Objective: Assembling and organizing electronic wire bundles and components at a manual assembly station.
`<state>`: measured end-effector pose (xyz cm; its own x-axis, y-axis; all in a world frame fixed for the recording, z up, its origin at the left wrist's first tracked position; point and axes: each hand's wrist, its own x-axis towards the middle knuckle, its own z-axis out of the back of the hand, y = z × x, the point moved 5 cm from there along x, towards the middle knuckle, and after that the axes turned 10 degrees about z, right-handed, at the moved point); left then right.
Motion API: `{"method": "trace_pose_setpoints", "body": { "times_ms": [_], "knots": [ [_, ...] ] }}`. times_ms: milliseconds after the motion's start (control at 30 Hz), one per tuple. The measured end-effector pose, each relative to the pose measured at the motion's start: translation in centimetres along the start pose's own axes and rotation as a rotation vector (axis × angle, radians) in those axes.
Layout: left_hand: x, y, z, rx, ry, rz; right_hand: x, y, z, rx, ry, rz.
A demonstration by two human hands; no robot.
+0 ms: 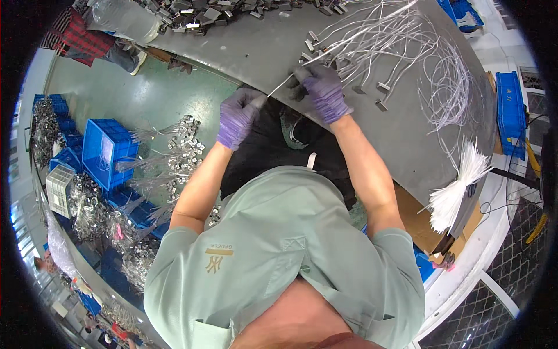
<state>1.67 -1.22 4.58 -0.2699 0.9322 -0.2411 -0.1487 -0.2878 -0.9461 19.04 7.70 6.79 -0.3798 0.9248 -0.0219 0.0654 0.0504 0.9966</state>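
A thin white cable [281, 86] runs taut between my hands over the table's near edge. My left hand [241, 113], in a purple and grey glove, pinches its lower end just off the edge. My right hand [321, 93], gloved alike, is closed around the cable higher up, above the tabletop; its fingertips are partly hidden. Beyond the right hand spreads a loose bundle of white cables [401, 43], several ending in small metal-cased connectors [382, 105]. More connectors [313, 37] lie just past my right fingers.
The grey table [401, 145] carries a heap of dark connectors [200, 14] at its far side and a bunch of thin white strips [462, 189] at its right edge. Blue crates [109, 152] and cable bundles [186, 142] stand left. Another person [87, 35] is at far left.
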Motion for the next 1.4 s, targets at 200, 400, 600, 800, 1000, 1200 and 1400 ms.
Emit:
{"method": "trace_pose_setpoints", "body": {
  "times_ms": [200,400,600,800,1000,1200,1400],
  "knots": [
    [1.6,0.7,-1.8,-0.288,-0.025,-0.057,-1.7,-0.4,-4.0,-0.044,0.127,0.005],
    [2.3,-0.2,-3.9,-0.482,0.113,0.087,0.2,-2.4,-1.9,-0.392,0.108,0.139],
    [3.1,-2.9,-4.4,-0.566,0.264,0.142,0.7,2.7,0.9,-0.260,0.033,0.041],
    [3.7,-5.0,-5.9,-0.149,0.146,-0.128,1.1,1.7,2.6,-0.815,-0.088,0.602],
    [5.2,-6.1,-6.8,-0.031,0.176,-0.376,3.3,2.2,9.9,-0.089,-0.183,-0.158],
    [4.4,2.2,1.0,0.054,0.094,-0.071,-0.7,-2.2,28.2,-0.642,-0.399,-0.250],
    [0.1,11.4,10.0,-0.054,-0.115,0.185,-8.2,-2.5,44.2,-0.942,-0.745,-0.213]
  ]
}}
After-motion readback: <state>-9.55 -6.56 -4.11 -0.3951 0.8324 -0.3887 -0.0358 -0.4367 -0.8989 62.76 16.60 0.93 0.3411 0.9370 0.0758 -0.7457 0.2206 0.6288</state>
